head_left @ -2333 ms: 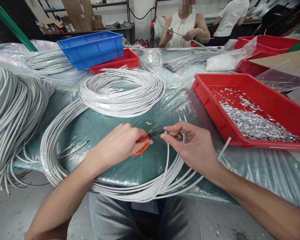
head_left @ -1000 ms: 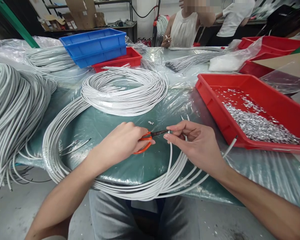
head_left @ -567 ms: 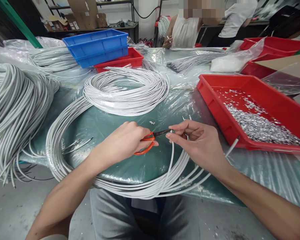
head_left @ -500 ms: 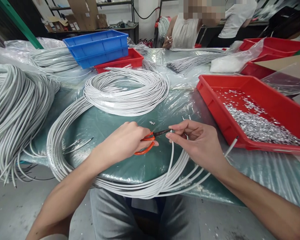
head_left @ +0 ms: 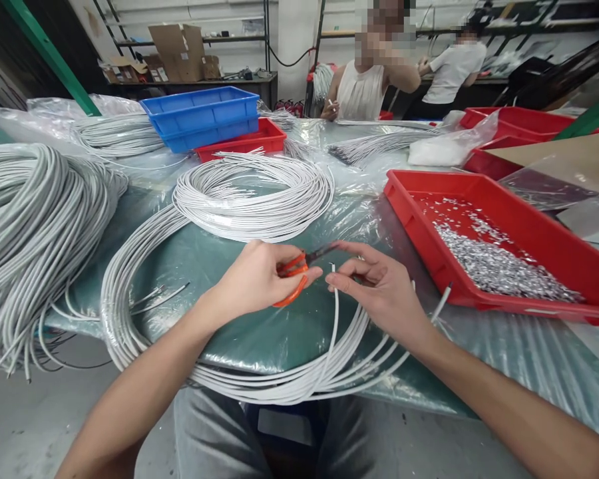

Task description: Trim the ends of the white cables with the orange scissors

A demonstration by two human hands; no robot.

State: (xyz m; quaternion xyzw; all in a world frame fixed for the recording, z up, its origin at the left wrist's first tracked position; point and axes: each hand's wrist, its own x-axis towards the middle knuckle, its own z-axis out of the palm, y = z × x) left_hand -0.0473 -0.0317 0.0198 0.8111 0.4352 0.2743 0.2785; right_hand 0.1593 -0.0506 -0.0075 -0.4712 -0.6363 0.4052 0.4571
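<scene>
White cable (head_left: 336, 319) rose from the front of a large, loose coil (head_left: 123, 279), its thin tip standing nearly upright at the centre of the view. The coil lay along the near edge of a green, plastic-covered desk (head_left: 204, 274). The person's two hands were near each other but not touching. The right hand (head_left: 382, 286) gripped the cable just below its tip, thumb against it; exactly which finger pressed from behind could not be told. The left hand (head_left: 259, 276) was wrapped around the handles of orange-handled scissors (head_left: 293, 293), whose dark blades pointed right, reaching to the right index fingertip, slightly above and beyond the cable's tip.

Beyond the hands lay a second coil (head_left: 259, 229) of white cable, with blue bins (head_left: 214, 123) resting on a red bin (head_left: 259, 138) behind it. To the right stood a red tray (head_left: 439, 175) holding many small shiny pieces (head_left: 504, 266). At far left, a thick bundle (head_left: 34, 233) drooped over the desk's edge. Across the desk was a person in a white sleeveless top (head_left: 359, 93).
</scene>
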